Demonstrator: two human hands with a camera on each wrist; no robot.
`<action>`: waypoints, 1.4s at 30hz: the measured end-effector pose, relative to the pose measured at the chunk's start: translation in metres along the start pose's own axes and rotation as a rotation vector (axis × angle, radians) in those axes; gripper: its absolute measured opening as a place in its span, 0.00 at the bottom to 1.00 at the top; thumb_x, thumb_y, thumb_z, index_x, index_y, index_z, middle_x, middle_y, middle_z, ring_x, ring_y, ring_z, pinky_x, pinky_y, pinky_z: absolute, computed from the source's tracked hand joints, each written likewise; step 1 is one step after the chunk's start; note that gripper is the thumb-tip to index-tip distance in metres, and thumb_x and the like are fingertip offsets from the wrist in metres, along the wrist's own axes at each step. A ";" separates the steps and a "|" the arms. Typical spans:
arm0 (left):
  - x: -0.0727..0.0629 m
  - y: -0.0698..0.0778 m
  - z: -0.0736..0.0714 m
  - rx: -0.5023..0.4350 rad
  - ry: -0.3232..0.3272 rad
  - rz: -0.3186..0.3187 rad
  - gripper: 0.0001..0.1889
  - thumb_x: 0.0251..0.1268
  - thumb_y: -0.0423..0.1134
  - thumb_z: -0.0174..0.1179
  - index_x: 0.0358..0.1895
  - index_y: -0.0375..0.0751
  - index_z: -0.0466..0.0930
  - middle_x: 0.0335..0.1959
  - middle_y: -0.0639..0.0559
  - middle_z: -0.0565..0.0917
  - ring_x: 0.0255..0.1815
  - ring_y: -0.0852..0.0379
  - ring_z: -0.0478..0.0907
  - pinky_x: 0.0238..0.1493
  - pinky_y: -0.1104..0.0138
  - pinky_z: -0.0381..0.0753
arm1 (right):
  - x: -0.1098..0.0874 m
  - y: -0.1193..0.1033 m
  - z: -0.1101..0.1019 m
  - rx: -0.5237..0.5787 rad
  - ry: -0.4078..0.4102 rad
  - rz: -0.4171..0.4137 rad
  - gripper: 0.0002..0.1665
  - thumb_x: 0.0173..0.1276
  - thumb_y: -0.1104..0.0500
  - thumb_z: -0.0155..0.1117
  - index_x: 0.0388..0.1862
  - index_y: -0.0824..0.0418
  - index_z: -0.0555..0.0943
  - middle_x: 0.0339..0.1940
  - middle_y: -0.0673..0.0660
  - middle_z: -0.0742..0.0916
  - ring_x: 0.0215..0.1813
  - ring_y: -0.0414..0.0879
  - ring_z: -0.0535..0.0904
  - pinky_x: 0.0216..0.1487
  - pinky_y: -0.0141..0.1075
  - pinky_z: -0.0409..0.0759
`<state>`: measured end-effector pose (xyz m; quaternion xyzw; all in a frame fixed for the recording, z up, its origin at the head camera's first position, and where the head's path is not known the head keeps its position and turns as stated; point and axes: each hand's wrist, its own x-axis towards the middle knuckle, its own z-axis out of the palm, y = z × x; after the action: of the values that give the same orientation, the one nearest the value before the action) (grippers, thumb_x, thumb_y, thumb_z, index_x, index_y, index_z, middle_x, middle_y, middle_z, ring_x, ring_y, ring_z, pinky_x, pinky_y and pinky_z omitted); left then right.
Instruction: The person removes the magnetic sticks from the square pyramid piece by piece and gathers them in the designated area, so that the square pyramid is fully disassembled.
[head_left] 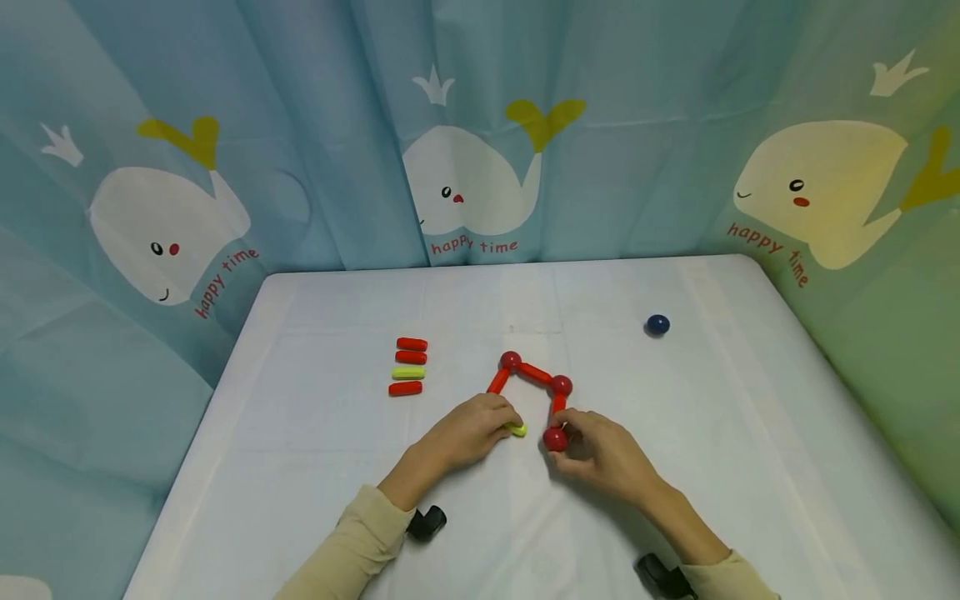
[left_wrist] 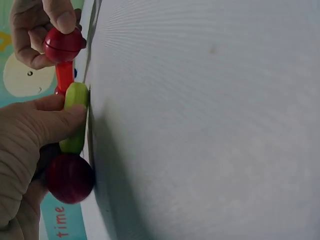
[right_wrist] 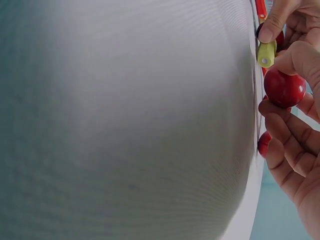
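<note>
Red balls and short red rods form an open chain on the white table, with one ball (head_left: 511, 361) at its far corner and another ball (head_left: 561, 385) to its right. My left hand (head_left: 472, 429) pinches a yellow-green rod (left_wrist: 76, 95) between thumb and fingers. In the left wrist view, that rod meets a dark red ball (left_wrist: 70, 178) at one end; its other end is free. My right hand (head_left: 611, 458) holds the chain's near right ball (right_wrist: 284, 87) between thumb and fingers. A small gap separates this ball from the free rod end.
Left of the chain, several loose rods lie in a column: red rods (head_left: 406, 388) and one yellow-green rod (head_left: 408, 373). A dark blue ball (head_left: 657, 324) sits at the back right of the table (head_left: 315, 500). Behind the table hangs a whale-print curtain (head_left: 315, 125).
</note>
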<state>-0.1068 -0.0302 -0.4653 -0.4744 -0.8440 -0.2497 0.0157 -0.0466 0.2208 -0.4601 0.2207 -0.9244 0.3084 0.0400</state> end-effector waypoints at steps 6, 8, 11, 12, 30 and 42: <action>0.001 -0.001 -0.002 -0.002 0.007 0.053 0.09 0.67 0.24 0.63 0.44 0.40 0.86 0.45 0.51 0.87 0.64 0.47 0.79 0.72 0.61 0.69 | 0.001 0.000 0.001 -0.004 0.002 -0.008 0.21 0.56 0.59 0.81 0.48 0.53 0.83 0.37 0.43 0.85 0.37 0.37 0.79 0.38 0.34 0.81; 0.001 -0.001 -0.002 0.000 0.015 0.064 0.11 0.65 0.21 0.62 0.44 0.40 0.86 0.44 0.51 0.87 0.65 0.46 0.79 0.74 0.60 0.67 | 0.001 0.000 0.002 -0.009 0.006 -0.015 0.22 0.56 0.59 0.81 0.48 0.53 0.83 0.38 0.43 0.86 0.38 0.37 0.80 0.39 0.35 0.81; 0.001 -0.002 -0.003 0.009 0.030 0.070 0.14 0.61 0.19 0.61 0.44 0.40 0.86 0.44 0.52 0.87 0.66 0.45 0.78 0.74 0.59 0.67 | 0.000 0.000 0.001 -0.015 0.010 -0.029 0.22 0.56 0.59 0.81 0.49 0.53 0.83 0.40 0.44 0.86 0.39 0.38 0.80 0.40 0.35 0.81; 0.001 -0.002 -0.004 0.010 0.033 0.068 0.15 0.60 0.18 0.60 0.44 0.40 0.86 0.44 0.52 0.87 0.66 0.45 0.78 0.74 0.59 0.67 | 0.000 0.000 0.000 -0.015 0.012 -0.034 0.22 0.56 0.60 0.81 0.49 0.53 0.83 0.40 0.44 0.86 0.39 0.38 0.80 0.40 0.35 0.81; 0.008 0.006 -0.003 -0.022 0.105 -0.001 0.13 0.64 0.30 0.67 0.52 0.38 0.84 0.51 0.49 0.87 0.65 0.47 0.77 0.72 0.56 0.70 | -0.002 0.003 -0.002 0.014 0.026 -0.120 0.24 0.54 0.63 0.80 0.50 0.53 0.82 0.39 0.43 0.86 0.38 0.39 0.79 0.38 0.34 0.80; 0.026 0.010 0.008 0.018 0.043 -0.005 0.18 0.71 0.34 0.65 0.62 0.43 0.81 0.67 0.45 0.80 0.78 0.45 0.64 0.77 0.55 0.63 | -0.002 0.004 0.002 0.006 0.043 -0.157 0.25 0.52 0.64 0.80 0.49 0.55 0.81 0.42 0.47 0.87 0.40 0.40 0.80 0.39 0.34 0.80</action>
<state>-0.1110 -0.0017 -0.4613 -0.4668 -0.8467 -0.2525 0.0375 -0.0466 0.2231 -0.4642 0.2860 -0.9022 0.3118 0.0831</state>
